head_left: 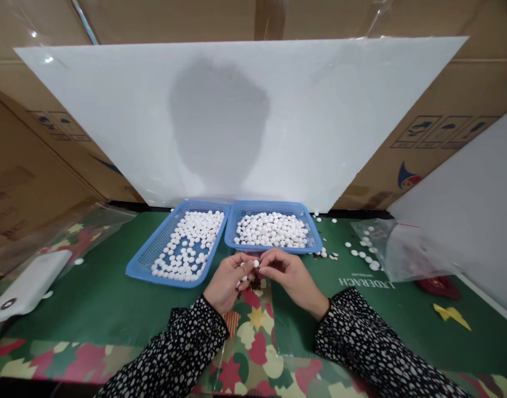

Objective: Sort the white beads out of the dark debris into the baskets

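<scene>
My left hand (228,283) is closed around several white round pieces, and one white piece (255,264) sits at its fingertips. My right hand (289,276) meets it there, its thumb and forefinger pinched beside that same piece. Whether the right fingers grip anything is too small to tell. Dark brown bits (255,283) show just under the left fingers. Behind the hands stand two blue baskets: the left basket (140,266) is tilted and partly covered with white pieces, and the right basket (313,243) holds a dense heap of them.
Loose white pieces (362,255) lie on the green table cover (311,309) at the right, beside a clear plastic bag (406,251). A yellow scrap (452,316) lies nearer. At the left rests a white device (32,284). A white board (311,121) and cardboard stand behind.
</scene>
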